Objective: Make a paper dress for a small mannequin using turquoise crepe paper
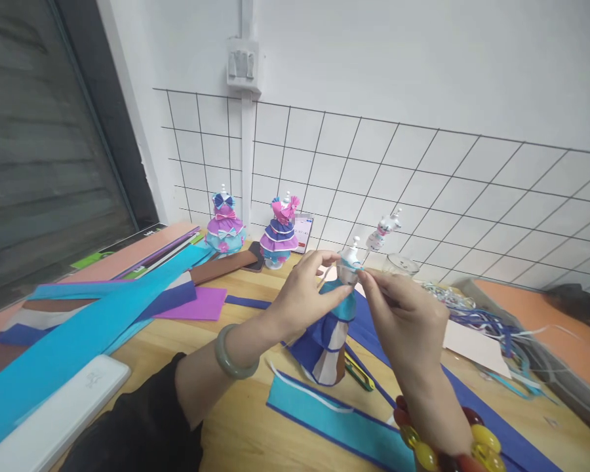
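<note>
A miniature dress form (350,257) with a white neck stands in front of me, wearing a skirt (332,354) in blue, white and brown panels. My left hand (307,288) has its thumb and fingers closed around the form's bodice. At the right side of the bodice, my right hand (408,318) pinches what looks like a thin light-blue strip; its end is hidden by the fingertips. In front of the skirt lies a turquoise strip (339,416) with dark blue edges, a white cord (312,391) across it. A yellow-and-black cutter (358,372) rests just right of the skirt.
Two dressed forms (225,226) (279,229) stand at the back beside a lit phone (303,233). Behind my hands are another small form (384,229) and a glass (402,264). Coloured sheets (128,308) and a white case (63,413) lie left, ribbon scraps (452,298) right.
</note>
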A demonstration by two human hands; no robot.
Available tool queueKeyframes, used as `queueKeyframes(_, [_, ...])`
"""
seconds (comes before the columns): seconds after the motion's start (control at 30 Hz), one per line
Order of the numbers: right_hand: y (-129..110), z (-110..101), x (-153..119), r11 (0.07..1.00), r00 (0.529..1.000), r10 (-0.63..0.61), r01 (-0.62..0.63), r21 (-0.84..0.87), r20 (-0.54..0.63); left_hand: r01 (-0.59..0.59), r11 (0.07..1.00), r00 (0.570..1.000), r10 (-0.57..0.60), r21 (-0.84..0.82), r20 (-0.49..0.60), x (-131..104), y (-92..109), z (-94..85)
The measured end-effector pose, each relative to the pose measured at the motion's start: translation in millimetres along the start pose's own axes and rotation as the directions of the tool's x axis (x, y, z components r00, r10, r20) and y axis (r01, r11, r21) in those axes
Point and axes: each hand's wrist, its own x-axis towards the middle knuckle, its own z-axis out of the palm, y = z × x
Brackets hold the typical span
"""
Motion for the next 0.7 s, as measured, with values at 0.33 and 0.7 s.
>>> queueKeyframes(0.33, [-16, 3, -5, 0.973, 0.980, -0.197, 0.200, -0.118, 0.038, -0.033, 0.998, 0.997, 0.029, -0.061, -0.067, -4, -6, 6.2])
queueKeyframes(0.7, [-13, -2, -4, 0.967, 0.980, -0.189, 0.197, -0.162, 0.062, -0.055, 0.997, 0.995, 0.050, -0.060, -0.088, -3, -7, 4.7])
